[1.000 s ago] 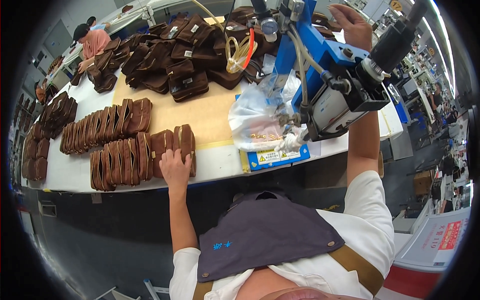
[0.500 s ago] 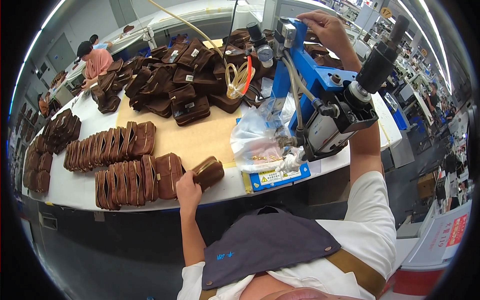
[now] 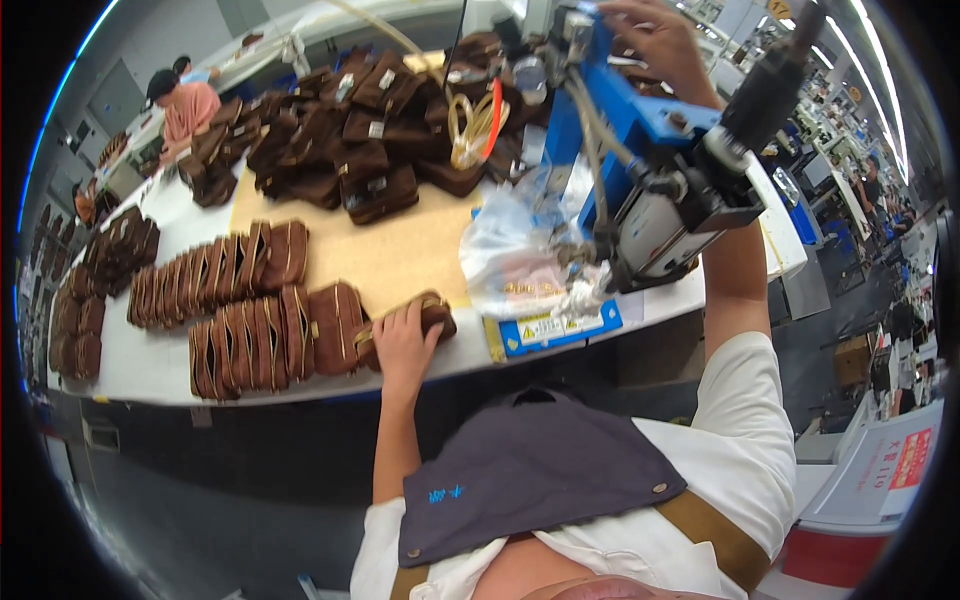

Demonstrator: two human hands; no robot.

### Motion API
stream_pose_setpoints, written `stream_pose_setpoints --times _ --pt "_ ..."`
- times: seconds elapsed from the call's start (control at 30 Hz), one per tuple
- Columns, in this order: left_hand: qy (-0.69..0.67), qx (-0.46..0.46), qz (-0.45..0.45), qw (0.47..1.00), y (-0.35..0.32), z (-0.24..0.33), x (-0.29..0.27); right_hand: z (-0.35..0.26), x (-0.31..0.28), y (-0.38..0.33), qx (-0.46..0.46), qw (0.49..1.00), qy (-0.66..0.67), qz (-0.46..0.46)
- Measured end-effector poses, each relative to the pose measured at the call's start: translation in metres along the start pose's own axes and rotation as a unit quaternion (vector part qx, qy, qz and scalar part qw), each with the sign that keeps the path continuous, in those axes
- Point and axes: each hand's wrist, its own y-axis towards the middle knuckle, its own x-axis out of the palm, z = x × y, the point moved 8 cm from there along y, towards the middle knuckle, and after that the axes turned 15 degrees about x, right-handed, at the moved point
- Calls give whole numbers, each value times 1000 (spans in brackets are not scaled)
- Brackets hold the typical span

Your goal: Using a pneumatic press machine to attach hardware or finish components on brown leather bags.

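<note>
My left hand (image 3: 403,345) is closed over a brown zipped pouch (image 3: 436,313) at the front edge of the table, its fingers draped across the pouch's top. Directly to the left of it stands a row of similar brown pouches (image 3: 250,345), several with their zips open. My right hand (image 3: 660,40) is raised at the top of a blue-framed pneumatic press (image 3: 655,118). Its fingers are stretched forward and rest against the frame's upper end, blurred by motion. The press's black and silver cylinder (image 3: 660,240) hangs between my two arms.
Behind the left hand stands another pouch row (image 3: 215,275). A heap of dark brown pouches (image 3: 350,140) covers the table's far side. Small gold-coloured parts (image 3: 533,288) lie on clear plastic (image 3: 490,270) by the press's blue base (image 3: 515,345). A co-worker (image 3: 190,110) sits far left.
My left hand has shifted slightly right and up, from the pouch's left end to over its top. The pouch has turned flatter along the table edge. My right hand stays at the press top.
</note>
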Motion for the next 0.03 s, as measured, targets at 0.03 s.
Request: stream_pose_setpoints --times 0.03 --pt "-16 -8 -23 1000 5 -1 11 -18 -19 -12 44 992 57 108"
